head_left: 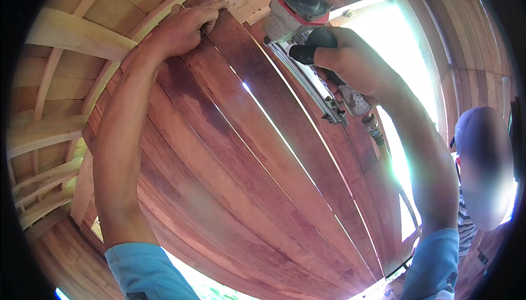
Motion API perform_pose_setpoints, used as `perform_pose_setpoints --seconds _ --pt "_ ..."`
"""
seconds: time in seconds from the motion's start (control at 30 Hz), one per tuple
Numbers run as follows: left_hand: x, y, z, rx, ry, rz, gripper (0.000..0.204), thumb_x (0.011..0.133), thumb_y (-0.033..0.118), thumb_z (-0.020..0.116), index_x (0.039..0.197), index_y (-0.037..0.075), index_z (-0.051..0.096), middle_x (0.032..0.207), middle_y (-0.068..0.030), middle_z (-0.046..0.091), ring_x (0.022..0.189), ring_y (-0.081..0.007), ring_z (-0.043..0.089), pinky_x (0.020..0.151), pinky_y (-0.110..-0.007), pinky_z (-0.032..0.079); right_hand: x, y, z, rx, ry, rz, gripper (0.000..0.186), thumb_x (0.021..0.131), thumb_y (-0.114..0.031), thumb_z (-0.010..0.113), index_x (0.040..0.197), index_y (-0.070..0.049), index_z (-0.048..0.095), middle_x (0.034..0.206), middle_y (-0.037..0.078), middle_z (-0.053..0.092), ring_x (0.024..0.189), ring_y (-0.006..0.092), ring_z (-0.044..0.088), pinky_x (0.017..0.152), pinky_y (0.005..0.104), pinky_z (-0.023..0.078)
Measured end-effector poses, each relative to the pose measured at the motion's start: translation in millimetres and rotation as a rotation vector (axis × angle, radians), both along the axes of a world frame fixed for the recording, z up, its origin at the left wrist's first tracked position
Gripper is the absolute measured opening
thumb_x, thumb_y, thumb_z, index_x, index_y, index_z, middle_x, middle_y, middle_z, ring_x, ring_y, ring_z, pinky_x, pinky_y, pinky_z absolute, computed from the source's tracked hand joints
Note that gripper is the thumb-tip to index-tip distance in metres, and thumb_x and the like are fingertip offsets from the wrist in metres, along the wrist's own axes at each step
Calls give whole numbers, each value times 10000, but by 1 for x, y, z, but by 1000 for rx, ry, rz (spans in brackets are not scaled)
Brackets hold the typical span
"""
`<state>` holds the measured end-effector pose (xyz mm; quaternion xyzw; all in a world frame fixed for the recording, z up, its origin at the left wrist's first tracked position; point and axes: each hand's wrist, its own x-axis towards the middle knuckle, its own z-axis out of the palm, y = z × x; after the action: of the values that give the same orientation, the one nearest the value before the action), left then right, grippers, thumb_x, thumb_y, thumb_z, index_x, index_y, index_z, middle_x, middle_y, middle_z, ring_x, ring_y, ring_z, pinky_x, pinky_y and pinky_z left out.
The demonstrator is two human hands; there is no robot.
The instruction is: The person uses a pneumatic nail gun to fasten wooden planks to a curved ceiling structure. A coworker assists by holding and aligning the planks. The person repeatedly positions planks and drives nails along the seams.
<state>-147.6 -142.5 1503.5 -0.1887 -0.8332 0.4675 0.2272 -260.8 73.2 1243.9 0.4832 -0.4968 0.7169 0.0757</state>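
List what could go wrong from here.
The left grip is near the pneumatic nailer, so a stray fastener might strike it. The air hose hangs beside the right forearm and could snag. Light shows between the wooden planks, so gaps could remain.

Nail gun [282, 23]: scuffed metal, shiny rail [308, 79]. Planks [192, 119]: smooth reddish wood, faintly glossy. Sleeves [145, 270]: matt cloth.

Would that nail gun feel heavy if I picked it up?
The nail gun probably feels heavy, with its bulky, metal-looking body. It may tip toward its big head, thicker than its handle. The attached hose might tug a little.
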Motion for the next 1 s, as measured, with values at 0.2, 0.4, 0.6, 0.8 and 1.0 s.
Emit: perform_pose_setpoints --seconds 0.2,0.4,0.6,0.8,1.0 --pt "0 1 4 -11 8 -9 242 699 -185 445 816 26 454 1569 -113 507 1448 -337 459 979 -475 464 3 -1 3 41 35 41 186 899 -191 594 926 -8 614 679 47 572 507 112 553 437 297 460" --pt "-1 -3 4 72 -17 -30 261 686 -197 443 818 28 456 1574 -123 499 1450 -347 452 964 -439 463 7 3 5 48 24 7 225 884 -198 620 896 27 624 661 57 581 510 130 567 451 315 478" --pt "-3 -6 7 62 -28 -20 260 692 -191 438 823 32 464 1578 -125 497 1413 -347 488 913 -419 456 9 2 8 -36 33 -69 220 882 -209 614 898 10 623 667 56 585 521 132 565 473 320 484" --pt "-3 -4 8 89 -12 -6 247 694 -172 426 820 37 463 1578 -79 511 1345 -346 529 1029 -495 412 16 6 14 -23 44 -53 204 896 -208 606 917 -5 608 676 48 563 548 123 556 486 316 472" --pt "0 3 4 91 40 38 253 689 -167 432 827 41 473 1546 -72 548 1284 -348 551 1088 -587 349 15 -1 15 -26 51 37 200 898 -206 607 901 -6 604 679 47 557 535 124 546 467 308 465"
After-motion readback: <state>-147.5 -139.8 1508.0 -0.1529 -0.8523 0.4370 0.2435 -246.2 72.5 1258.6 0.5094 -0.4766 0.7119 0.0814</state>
